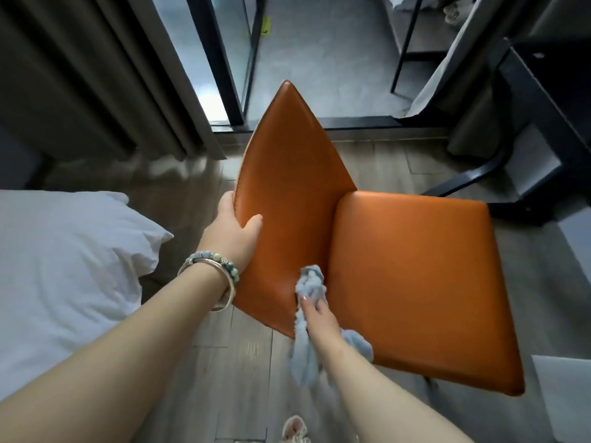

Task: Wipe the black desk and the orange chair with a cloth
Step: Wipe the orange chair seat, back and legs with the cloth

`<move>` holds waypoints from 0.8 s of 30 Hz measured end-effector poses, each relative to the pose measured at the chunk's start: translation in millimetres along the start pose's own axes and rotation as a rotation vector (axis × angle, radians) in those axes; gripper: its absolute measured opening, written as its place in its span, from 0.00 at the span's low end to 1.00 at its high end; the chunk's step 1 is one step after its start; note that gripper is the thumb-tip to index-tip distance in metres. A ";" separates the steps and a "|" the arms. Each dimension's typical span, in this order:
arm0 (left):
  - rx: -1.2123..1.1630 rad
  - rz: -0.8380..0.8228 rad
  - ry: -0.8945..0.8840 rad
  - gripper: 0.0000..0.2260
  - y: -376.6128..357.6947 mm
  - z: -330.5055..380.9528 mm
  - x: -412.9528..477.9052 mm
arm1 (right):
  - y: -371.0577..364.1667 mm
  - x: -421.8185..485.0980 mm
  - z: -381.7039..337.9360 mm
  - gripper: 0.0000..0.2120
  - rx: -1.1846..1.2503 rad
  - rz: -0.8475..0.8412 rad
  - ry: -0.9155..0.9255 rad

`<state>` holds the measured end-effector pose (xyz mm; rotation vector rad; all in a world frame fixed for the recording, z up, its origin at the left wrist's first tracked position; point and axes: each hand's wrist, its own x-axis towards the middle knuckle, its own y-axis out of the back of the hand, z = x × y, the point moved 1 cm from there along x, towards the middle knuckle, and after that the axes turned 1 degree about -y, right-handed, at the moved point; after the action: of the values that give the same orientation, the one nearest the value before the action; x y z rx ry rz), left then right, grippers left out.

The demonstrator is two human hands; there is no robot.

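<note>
Head view: my left hand (232, 230) clamps the top edge of the orange chair (412, 282), thumb in front, steadying the backrest. My right hand (319, 316) bunches the blue cloth (308, 284) in a closed grip, pressing it into the crease where backrest meets seat. The black bench (540, 100) stands beyond the chair's seat.
</note>
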<state>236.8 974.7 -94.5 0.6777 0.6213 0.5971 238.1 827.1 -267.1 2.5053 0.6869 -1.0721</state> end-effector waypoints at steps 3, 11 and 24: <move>0.015 0.006 -0.017 0.24 -5.5 -0.2 2.0 | 2.8 4.8 1.3 0.19 -0.024 0.029 0.023; -0.004 0.052 -0.048 0.20 -5.7 -9.4 6.2 | -21.6 56.0 -140.2 0.17 0.054 0.242 0.570; -0.097 0.080 -0.070 0.24 -7.1 -13.0 6.0 | 22.5 166.9 -72.4 0.28 0.034 0.382 0.078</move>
<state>233.9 979.3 -109.6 0.6320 0.4981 0.6711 392.8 892.6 -340.4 2.5751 0.1936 -0.8561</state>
